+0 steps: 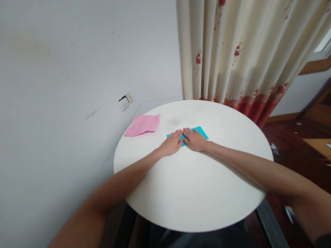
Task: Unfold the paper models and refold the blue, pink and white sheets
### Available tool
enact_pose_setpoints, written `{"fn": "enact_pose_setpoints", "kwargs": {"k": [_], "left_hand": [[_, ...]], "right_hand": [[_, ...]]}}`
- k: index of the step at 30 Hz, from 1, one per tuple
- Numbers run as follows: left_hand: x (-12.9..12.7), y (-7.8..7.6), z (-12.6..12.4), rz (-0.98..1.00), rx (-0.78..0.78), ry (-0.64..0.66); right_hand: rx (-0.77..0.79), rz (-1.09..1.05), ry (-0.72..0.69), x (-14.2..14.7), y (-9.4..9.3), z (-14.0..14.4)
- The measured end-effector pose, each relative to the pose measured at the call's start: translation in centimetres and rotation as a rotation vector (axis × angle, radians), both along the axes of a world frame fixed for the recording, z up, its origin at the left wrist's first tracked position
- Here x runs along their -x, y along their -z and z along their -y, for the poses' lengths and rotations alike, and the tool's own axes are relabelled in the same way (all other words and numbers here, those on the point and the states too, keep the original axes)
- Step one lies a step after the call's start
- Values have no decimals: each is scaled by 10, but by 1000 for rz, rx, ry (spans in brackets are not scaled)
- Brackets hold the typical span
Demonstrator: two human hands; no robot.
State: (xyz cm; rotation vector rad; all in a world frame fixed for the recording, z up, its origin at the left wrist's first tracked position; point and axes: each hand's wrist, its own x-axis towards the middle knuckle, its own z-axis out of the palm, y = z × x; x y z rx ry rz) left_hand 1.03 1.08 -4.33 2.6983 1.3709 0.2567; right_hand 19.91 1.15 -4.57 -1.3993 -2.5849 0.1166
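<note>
While my forearms slant inward over the table [196, 193], my left hand [171, 143] and right hand [195, 139] lie palm down, side by side, on the blue paper [201, 132]. Both are flat, gripping nothing, fingers extended and converging away from me, thumbs turned inward. The blue paper lies a little beyond the table's middle, partly hidden under my hands. Its long axis runs left to right, the right end angled slightly away from me. To its left, the pink sheet [143, 124] lies near the table's edge.
</note>
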Motion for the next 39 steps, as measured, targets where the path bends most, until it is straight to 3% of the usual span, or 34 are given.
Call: {"fn": "enact_pose_setpoints", "kwargs": {"k": [17,39], "left_hand": [[-2,-11,10,-61,54,-86],[2,-6,6,-41,38,-58]], "right_hand": [[-6,-7,14,0,-3,3],[-2,-26,29,2,2,1]]}}
